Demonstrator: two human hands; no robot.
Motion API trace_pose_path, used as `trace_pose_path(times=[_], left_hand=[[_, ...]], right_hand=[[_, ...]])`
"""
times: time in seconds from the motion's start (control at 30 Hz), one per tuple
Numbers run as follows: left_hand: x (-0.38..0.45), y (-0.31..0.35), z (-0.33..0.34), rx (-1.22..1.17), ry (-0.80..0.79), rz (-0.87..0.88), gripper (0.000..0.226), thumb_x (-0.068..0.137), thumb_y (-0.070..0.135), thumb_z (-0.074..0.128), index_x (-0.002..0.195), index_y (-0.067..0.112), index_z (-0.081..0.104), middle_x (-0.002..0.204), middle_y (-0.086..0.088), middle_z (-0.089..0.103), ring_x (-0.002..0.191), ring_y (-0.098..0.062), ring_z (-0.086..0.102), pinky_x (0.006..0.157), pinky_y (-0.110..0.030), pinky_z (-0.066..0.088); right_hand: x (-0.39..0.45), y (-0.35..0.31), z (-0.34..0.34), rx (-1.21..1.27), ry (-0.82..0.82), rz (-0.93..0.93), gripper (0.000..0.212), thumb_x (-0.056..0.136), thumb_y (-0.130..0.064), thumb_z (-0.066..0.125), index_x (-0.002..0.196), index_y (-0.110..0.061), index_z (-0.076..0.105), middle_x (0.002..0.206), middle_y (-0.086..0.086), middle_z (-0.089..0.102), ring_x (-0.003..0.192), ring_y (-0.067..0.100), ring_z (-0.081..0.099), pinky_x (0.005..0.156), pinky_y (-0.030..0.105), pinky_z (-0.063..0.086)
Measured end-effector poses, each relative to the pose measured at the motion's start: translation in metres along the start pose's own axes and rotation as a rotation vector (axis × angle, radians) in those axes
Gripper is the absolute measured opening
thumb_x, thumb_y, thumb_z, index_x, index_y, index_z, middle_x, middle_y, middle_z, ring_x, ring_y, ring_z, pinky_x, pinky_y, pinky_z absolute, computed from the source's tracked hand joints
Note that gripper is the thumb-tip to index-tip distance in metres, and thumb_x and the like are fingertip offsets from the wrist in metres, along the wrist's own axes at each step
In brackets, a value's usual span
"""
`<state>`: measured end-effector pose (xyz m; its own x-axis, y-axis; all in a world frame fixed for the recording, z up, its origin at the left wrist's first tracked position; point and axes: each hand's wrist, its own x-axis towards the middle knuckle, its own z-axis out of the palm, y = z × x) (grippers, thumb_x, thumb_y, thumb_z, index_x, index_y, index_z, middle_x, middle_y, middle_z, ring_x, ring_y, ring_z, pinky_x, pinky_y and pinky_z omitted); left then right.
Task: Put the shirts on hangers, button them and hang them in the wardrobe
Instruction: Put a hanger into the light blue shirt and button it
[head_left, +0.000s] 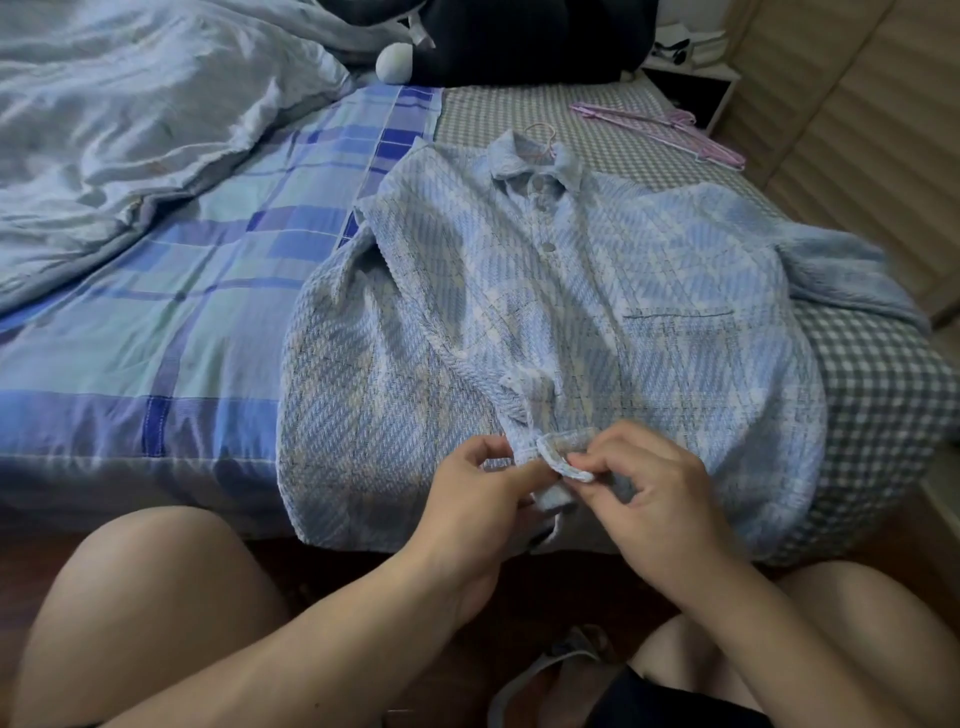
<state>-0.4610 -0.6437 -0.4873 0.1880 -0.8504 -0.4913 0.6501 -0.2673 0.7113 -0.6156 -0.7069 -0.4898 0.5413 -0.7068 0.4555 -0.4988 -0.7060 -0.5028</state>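
A light blue checked shirt (597, 291) lies front up on the bed, its collar pointing away from me. A pink hanger hook (540, 136) sticks out of the collar. Two buttons near the collar look fastened. At the hem, near the bed's front edge, my left hand (485, 499) pinches the shirt's left front edge. My right hand (649, 488) pinches the folded-over right front edge. The two hands almost touch.
Spare pink hangers (675, 132) lie on the grey checked sheet (883, 384) at the back right. A crumpled pale blue duvet (130, 130) covers the left. A wooden wardrobe front (857, 130) stands right of the bed. My bare knees are at the bottom.
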Motion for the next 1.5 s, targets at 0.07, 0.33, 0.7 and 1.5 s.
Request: trace_pose_path(times=[0.07, 0.33, 0.7, 1.5], left_hand=[[-0.002, 0.001, -0.002, 0.009, 0.007, -0.014, 0.034, 0.08, -0.004, 0.077, 0.108, 0.006, 0.061, 0.086, -0.025, 0.072, 0.064, -0.024, 0.068, 0.051, -0.025, 0.055], [-0.004, 0.002, -0.001, 0.008, 0.047, -0.014, 0.03, 0.084, -0.007, 0.07, 0.107, 0.008, 0.059, 0.088, -0.022, 0.075, 0.063, -0.022, 0.069, 0.056, -0.028, 0.056], [-0.006, 0.008, -0.004, 0.11, 0.043, 0.06, 0.026, 0.088, -0.004, 0.072, 0.105, 0.008, 0.058, 0.085, -0.021, 0.074, 0.065, -0.02, 0.068, 0.057, -0.027, 0.056], [-0.003, 0.016, -0.008, 0.11, 0.05, -0.046, 0.029, 0.087, -0.007, 0.07, 0.113, -0.002, 0.058, 0.074, -0.02, 0.07, 0.056, -0.021, 0.067, 0.058, -0.032, 0.062]], right_hand=[[-0.001, -0.006, -0.002, -0.133, -0.012, -0.071, 0.013, 0.081, -0.001, 0.08, 0.081, -0.01, 0.071, 0.081, -0.007, 0.058, 0.077, 0.012, 0.056, 0.07, 0.027, 0.048], [-0.005, -0.021, -0.006, -0.261, -0.056, -0.115, 0.006, 0.085, -0.005, 0.071, 0.085, -0.011, 0.071, 0.082, -0.006, 0.056, 0.075, 0.012, 0.054, 0.066, 0.031, 0.05], [-0.002, -0.017, 0.0, -0.049, -0.002, 0.057, 0.009, 0.081, -0.004, 0.08, 0.083, -0.013, 0.077, 0.082, -0.01, 0.063, 0.074, 0.005, 0.063, 0.067, 0.021, 0.05], [0.014, -0.028, -0.008, -0.172, -0.195, 0.115, 0.012, 0.08, -0.012, 0.08, 0.081, -0.024, 0.077, 0.077, -0.011, 0.061, 0.072, 0.01, 0.06, 0.065, 0.031, 0.048]])
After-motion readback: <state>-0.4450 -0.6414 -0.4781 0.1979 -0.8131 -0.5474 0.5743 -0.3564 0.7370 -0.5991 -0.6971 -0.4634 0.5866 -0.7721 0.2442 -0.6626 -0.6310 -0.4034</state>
